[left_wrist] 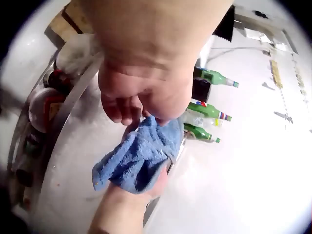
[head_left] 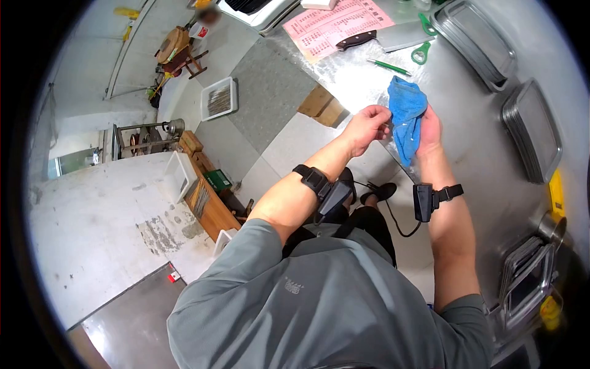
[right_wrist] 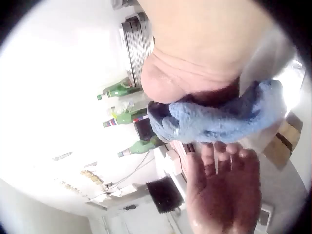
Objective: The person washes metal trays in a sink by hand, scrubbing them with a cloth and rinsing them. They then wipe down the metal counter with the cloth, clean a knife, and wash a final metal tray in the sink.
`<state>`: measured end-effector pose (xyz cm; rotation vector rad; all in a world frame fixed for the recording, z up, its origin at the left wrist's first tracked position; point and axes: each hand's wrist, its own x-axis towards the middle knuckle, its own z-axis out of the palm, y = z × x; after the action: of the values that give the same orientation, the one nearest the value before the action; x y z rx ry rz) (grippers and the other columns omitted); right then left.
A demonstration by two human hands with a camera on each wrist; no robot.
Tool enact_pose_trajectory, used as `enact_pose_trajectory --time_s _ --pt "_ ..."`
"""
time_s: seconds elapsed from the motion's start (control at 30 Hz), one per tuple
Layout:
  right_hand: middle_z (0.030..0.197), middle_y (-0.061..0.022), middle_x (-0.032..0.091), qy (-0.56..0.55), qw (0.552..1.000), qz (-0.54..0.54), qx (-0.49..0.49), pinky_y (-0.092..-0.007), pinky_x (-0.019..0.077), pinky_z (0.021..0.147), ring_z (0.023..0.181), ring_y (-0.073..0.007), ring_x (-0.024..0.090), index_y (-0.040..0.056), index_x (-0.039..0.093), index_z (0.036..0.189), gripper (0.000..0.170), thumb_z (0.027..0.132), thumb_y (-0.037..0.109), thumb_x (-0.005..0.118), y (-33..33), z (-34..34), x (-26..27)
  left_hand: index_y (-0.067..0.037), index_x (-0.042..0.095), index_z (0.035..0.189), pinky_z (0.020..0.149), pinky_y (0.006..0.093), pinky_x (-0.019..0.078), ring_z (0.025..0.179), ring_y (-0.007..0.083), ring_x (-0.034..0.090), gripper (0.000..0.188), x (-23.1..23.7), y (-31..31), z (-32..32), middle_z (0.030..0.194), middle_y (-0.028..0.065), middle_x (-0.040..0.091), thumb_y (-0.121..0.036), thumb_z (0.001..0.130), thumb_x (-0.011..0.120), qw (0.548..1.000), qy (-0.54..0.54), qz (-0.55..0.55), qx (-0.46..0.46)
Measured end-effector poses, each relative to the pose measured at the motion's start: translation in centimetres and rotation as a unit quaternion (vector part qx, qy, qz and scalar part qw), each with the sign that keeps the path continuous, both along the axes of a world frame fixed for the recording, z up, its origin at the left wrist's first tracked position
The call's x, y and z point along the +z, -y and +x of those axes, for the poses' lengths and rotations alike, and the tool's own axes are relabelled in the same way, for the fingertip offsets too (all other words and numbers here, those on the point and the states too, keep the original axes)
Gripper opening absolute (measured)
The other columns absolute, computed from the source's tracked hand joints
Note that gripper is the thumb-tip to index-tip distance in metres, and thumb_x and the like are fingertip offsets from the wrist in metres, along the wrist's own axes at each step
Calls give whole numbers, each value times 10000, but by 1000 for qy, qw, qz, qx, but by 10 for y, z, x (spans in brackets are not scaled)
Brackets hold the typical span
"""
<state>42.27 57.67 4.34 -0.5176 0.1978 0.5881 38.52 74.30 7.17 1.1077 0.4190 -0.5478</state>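
A crumpled blue cloth (head_left: 405, 117) hangs from my right hand (head_left: 430, 132), which grips it along its right side over the steel table's edge. In the right wrist view the cloth (right_wrist: 219, 119) is bunched against that palm, and the fingers are mostly hidden behind it. My left hand (head_left: 372, 127) is just left of the cloth, its fingertips close to the fabric. The right wrist view shows the left hand's palm (right_wrist: 224, 195) with fingers fairly straight. In the left wrist view its thumb overlaps the cloth (left_wrist: 141, 156).
On the steel table (head_left: 464, 135) lie a green pen (head_left: 390, 66), a cleaver (head_left: 399, 38), green-handled scissors (head_left: 420, 53) and a pink printed sheet (head_left: 332, 27). Stacked metal trays (head_left: 476, 40) line the right side. Green bottles (left_wrist: 209, 109) stand beyond. A cardboard box (head_left: 321, 106) is below the edge.
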Motion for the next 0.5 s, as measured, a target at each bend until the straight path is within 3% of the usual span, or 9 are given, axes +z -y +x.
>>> enact_pose_trajectory --time_s 0.03,0.1,0.17,0.27,0.3,0.37,0.4,0.43,0.5 --pt "1118 -133 613 -17 997 -43 -62 -383 499 872 971 -260 608 6 550 1183 461 1005 334 279 1 -3 5 -47 555 1082 653 250 480 704 117 555 232 2 9 -2 862 29 595 -212 923 588 1000 0 0 -2" --pt "1144 -127 606 -33 988 -84 -125 -377 481 911 1015 -256 595 7 548 1191 450 1005 316 279 9 -7 9 -30 554 1069 668 258 484 734 124 560 242 9 28 -8 889 37 588 -207 910 600 956 187 227 -25" --pt "1184 -121 594 -58 987 -67 -131 -373 458 952 1056 -257 582 9 541 1213 433 1002 284 282 16 -13 10 -25 547 1074 688 268 487 771 128 562 276 19 39 -7 924 39 579 -224 896 617 955 187 221 -64" --pt "1192 -133 593 -67 984 -22 -165 -381 454 960 1053 -267 584 4 542 1211 426 994 281 303 30 -11 -6 -53 538 1062 704 283 496 804 140 561 255 14 48 4 925 36 567 -245 906 599 990 61 120 47" --pt "1192 -133 593 -66 983 -19 -168 -381 454 960 1053 -267 584 4 542 1211 426 994 281 303 32 -11 -6 -66 521 1065 712 305 504 818 153 565 252 12 46 9 942 39 566 -260 917 583 993 26 104 39" --pt "1181 -142 597 -58 988 69 -122 -384 461 951 1050 -266 585 3 554 1191 418 984 284 325 34 -16 -7 -73 506 1152 725 324 508 854 164 577 321 7 39 7 1015 52 573 -287 923 578 997 -25 -37 -55" --pt "1171 -145 600 -53 987 100 -117 -385 467 944 1047 -264 586 4 562 1177 413 978 287 337 33 -18 -6 -72 497 1191 736 333 512 872 169 585 352 11 42 2 1044 57 577 -290 926 574 996 -25 -18 -79" --pt "1147 -127 608 -96 983 0 -155 -372 473 929 1024 -251 589 10 571 1163 418 978 299 332 25 -17 -1 -71 488 1230 747 342 516 890 173 592 383 16 46 -6 1073 62 581 -294 930 570 995 -23 1 -102" --pt "1121 -104 612 -88 982 -27 -168 -351 474 912 988 -228 592 15 577 1146 404 978 305 350 9 -24 14 -36 480 1265 747 331 523 881 173 608 409 21 46 -20 1040 63 607 -264 936 564 998 -30 4 -53"
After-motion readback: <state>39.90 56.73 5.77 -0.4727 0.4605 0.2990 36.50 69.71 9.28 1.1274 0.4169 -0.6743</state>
